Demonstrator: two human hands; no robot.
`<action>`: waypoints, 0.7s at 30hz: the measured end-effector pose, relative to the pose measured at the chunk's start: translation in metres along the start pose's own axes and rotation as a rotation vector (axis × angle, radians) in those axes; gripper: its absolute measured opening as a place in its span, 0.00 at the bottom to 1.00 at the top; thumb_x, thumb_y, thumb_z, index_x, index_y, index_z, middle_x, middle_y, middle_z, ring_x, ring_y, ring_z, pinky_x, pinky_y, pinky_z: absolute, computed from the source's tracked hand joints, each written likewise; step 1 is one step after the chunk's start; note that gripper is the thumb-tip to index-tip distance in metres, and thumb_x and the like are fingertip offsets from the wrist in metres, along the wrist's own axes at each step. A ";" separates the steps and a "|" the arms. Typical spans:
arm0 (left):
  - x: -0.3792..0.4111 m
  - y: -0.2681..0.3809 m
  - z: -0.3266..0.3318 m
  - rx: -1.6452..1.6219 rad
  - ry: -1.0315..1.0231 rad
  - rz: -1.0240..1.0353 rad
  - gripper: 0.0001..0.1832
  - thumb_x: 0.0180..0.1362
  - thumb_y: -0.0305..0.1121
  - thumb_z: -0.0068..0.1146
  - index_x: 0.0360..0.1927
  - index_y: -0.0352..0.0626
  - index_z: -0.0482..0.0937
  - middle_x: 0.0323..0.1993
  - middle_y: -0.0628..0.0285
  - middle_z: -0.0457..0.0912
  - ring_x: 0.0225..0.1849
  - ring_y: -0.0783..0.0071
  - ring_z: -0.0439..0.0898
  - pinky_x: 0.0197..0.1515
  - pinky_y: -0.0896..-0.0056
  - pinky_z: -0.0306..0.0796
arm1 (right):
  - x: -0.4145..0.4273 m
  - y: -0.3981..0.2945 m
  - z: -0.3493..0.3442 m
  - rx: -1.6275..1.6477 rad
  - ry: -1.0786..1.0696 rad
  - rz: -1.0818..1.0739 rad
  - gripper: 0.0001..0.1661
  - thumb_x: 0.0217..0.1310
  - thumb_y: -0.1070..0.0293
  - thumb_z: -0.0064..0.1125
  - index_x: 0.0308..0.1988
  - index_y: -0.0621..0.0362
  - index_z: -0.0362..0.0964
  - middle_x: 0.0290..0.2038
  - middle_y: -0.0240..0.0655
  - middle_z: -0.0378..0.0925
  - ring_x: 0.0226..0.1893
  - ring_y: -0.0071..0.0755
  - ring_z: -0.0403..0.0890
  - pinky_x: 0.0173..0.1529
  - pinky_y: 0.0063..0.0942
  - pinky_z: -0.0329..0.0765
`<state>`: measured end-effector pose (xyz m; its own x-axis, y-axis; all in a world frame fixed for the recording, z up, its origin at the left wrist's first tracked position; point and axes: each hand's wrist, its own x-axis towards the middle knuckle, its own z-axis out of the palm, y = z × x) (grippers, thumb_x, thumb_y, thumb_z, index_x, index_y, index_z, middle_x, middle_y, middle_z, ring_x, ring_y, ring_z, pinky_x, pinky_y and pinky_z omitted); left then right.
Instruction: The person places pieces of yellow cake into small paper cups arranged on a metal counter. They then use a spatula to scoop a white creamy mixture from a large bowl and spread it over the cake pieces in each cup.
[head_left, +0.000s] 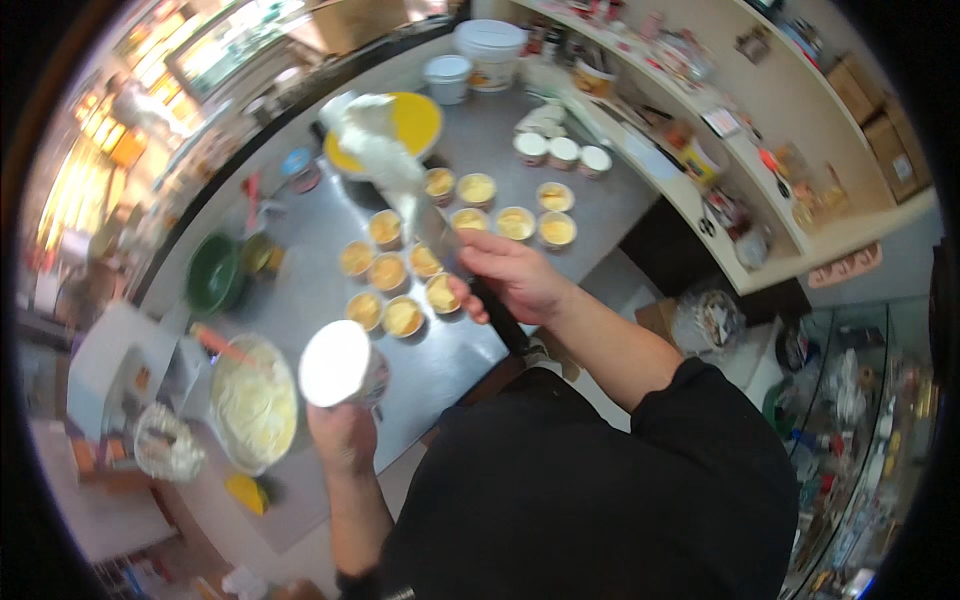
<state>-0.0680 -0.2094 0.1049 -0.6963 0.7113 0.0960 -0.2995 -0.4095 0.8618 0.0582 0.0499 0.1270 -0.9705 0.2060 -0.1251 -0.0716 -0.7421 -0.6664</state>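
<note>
My left hand (346, 439) holds up a paper cup (375, 379) whose top is level, smooth white cream (334, 361). In my right hand (514, 274) is the black handle (496, 313) of a cake spatula, its metal blade (436, 234) pointing away from me. A thick mass of white cream (386, 161) covers the far part of that blade, in front of a yellow round turntable (418, 124). Below the spatula, several paper cups with a yellow filling (388, 271) stand on the metal table (435, 382). Farther back are three cups topped with white (562, 152).
On the left stand a large bowl of pale cream (255, 409) with a pink-handled spatula (221, 343), a green bowl (215, 274) and a yellow scraper (247, 493). White lidded buckets (489, 56) occupy the back. Loaded shelves (780, 225) line the right side.
</note>
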 end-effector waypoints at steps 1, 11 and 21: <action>0.011 -0.018 0.023 -0.007 -0.013 -0.100 0.44 0.47 0.38 0.71 0.65 0.32 0.61 0.57 0.51 0.75 0.57 0.58 0.76 0.59 0.56 0.71 | -0.027 -0.019 -0.021 -0.030 0.117 -0.052 0.20 0.74 0.64 0.45 0.62 0.46 0.61 0.33 0.40 0.74 0.28 0.33 0.74 0.30 0.31 0.73; 0.147 -0.353 0.277 0.325 -0.443 -0.347 0.41 0.49 0.31 0.72 0.65 0.36 0.62 0.58 0.56 0.73 0.62 0.68 0.71 0.64 0.63 0.65 | -0.212 -0.152 -0.204 -0.191 0.602 -0.504 0.19 0.74 0.62 0.39 0.57 0.61 0.60 0.26 0.41 0.71 0.22 0.33 0.71 0.26 0.30 0.73; 0.233 -0.510 0.348 0.959 0.142 -0.154 0.52 0.41 0.30 0.74 0.68 0.35 0.54 0.66 0.44 0.62 0.64 0.41 0.62 0.68 0.50 0.56 | -0.203 -0.180 -0.302 -0.154 0.461 -0.282 0.22 0.74 0.59 0.44 0.59 0.62 0.60 0.26 0.45 0.72 0.22 0.37 0.74 0.26 0.33 0.75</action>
<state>0.1496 0.3645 -0.1391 -0.7848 0.6171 -0.0580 0.2196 0.3643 0.9050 0.3375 0.3347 0.0504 -0.7154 0.6658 -0.2119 -0.2457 -0.5236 -0.8157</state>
